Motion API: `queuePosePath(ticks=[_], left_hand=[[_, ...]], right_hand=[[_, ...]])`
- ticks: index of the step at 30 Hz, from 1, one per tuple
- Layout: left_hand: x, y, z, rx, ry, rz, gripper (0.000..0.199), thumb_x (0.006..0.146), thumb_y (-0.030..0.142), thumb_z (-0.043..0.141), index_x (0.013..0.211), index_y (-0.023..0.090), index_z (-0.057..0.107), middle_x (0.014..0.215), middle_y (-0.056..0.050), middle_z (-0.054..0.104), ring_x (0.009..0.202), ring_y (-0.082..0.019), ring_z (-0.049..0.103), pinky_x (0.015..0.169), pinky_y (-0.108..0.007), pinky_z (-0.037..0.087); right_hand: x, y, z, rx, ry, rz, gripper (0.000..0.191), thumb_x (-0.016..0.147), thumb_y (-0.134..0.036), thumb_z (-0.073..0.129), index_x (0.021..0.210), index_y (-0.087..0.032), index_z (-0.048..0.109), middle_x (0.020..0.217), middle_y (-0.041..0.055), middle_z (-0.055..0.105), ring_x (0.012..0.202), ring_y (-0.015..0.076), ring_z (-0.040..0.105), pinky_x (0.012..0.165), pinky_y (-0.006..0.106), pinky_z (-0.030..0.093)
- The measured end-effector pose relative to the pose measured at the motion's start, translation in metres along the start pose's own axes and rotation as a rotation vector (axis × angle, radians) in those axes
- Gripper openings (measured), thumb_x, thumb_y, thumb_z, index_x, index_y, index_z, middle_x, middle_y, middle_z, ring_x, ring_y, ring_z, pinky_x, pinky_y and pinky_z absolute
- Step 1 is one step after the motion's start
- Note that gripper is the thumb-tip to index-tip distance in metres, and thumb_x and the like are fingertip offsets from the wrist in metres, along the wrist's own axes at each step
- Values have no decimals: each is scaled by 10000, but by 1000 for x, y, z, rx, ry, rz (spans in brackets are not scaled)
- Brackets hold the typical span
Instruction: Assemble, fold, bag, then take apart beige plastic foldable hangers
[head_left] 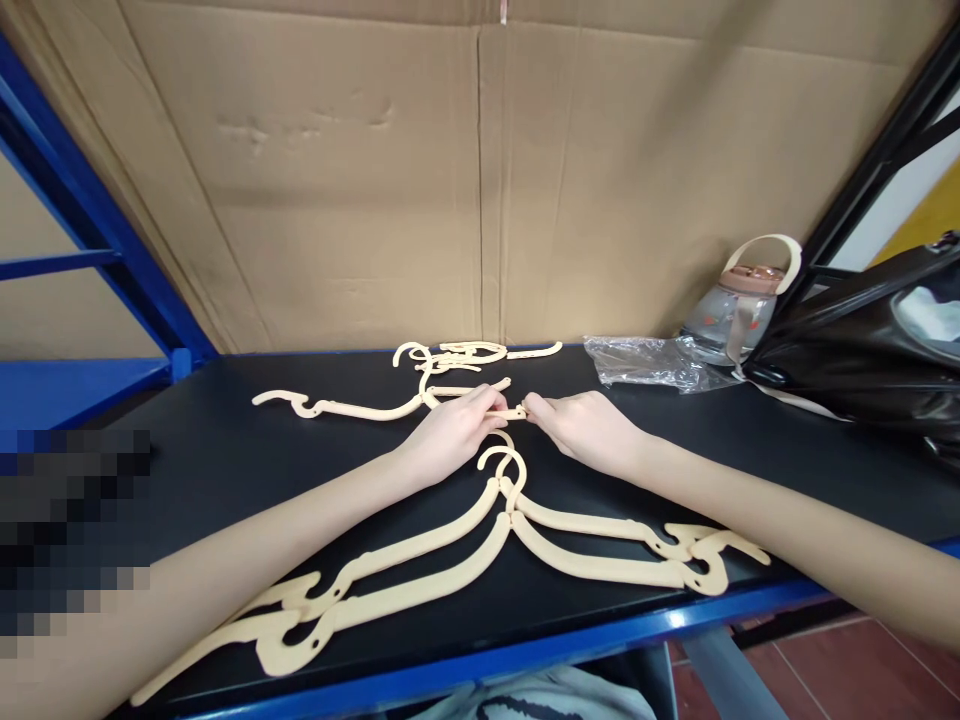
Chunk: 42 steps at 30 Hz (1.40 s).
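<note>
We seem to be in a workshop-like space, judging by the black work surface [217, 470] under our grip, cardboard sheets [337, 220] beyond it, blue metal framing [120, 225] to its left and tiled floor [832, 665] below right.

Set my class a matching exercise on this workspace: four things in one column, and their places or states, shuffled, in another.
Things
1. Water bottle
2. Cardboard
3. Two nearest clothes hangers
4. Left hand and right hand

Places or states
A. Upright behind the black tabletop
B. Gripping a small pale yellow hanger part
C. With its carrying handle raised, beside clear plastic packaging
D. Lying close together at the tabletop's front edge

Right pairs: 1-C, 2-A, 3-D, 4-B
</note>
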<state>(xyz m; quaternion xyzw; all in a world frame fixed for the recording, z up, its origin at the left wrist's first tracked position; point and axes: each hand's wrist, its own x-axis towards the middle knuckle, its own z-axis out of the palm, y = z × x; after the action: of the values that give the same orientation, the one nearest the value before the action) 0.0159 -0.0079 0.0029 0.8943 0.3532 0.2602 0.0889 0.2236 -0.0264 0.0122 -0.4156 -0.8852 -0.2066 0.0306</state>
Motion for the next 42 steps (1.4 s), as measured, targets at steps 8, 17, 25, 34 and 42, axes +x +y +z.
queuePosePath(ticks=[8,17,25,34,42], left_hand=[[0,-1,0,6,3,9,97,955,209,409,893,201,483,874,-10,577,765,-166,588,661,-283,439],[1,2,-2,-2,6,26,105,952,215,417,918,193,514,858,-14,598,768,-168,594,654,-280,441],[0,-1,-4,-51,-10,45,107,949,211,454,931,197,559,854,2,635,774,-154,614,679,-263,460],[-3,-1,-8,206,167,104,254,941,379,498,1104,186,531,1119,-78,626,1078,-248,546,919,-401,425],[-3,-20,-54,517,481,-40,421,950,457,401,1232,151,457,1330,-146,526,1224,-285,479,1120,-492,194]], right_hand=[[2,8,0,356,9,50,106,984,-242,428,966,-165,499,680,21,665,568,165,601,525,252,272],[9,25,2,1115,-116,65,206,912,-320,514,770,-171,527,610,-9,651,582,107,530,607,225,365],[9,24,7,1222,-187,53,283,922,-396,489,1038,-148,557,552,-49,581,499,95,454,529,215,337],[6,34,8,1093,-36,153,361,766,-480,693,937,-164,653,457,-96,451,495,104,527,552,215,327],[-7,74,-15,878,292,258,347,814,-495,628,865,-156,681,682,-8,562,593,111,474,570,240,333]])
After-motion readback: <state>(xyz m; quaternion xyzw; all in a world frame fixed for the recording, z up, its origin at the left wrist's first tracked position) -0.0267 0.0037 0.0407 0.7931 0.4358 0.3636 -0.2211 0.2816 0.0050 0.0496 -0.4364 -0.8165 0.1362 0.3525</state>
